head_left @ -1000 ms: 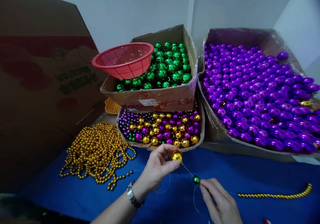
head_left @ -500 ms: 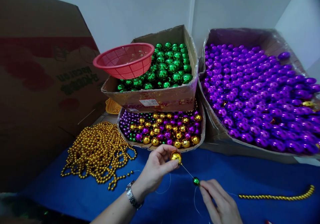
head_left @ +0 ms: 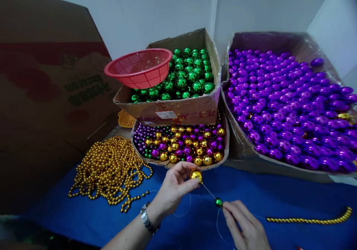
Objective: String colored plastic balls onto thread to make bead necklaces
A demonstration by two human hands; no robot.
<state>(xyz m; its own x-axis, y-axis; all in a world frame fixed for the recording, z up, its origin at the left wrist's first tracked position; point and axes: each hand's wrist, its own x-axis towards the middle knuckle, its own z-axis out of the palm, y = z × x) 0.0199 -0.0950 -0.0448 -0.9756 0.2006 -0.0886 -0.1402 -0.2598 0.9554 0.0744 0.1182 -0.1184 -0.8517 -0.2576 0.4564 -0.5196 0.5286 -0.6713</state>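
Between the thumb and fingers of my left hand (head_left: 177,185) is a shiny gold bead (head_left: 196,175), pinched in front of the bead box. My right hand (head_left: 244,222), lower and to the right, pinches a smaller green bead (head_left: 218,202). A thin straight needle or stiff thread (head_left: 208,191) runs from the gold bead to the green one. Loose clear thread (head_left: 220,229) curls below the green bead. Off to the right lies a short string of gold beads (head_left: 309,219), with thread leading from it toward my right hand.
Gold bead strands (head_left: 108,168) are heaped at left on the blue cloth (head_left: 92,220). Behind stand a box of mixed beads (head_left: 181,144), a box of green balls (head_left: 192,71) with a red basket (head_left: 138,71) on it, and a box of purple beads (head_left: 284,105). A large carton (head_left: 50,131) rises at left.
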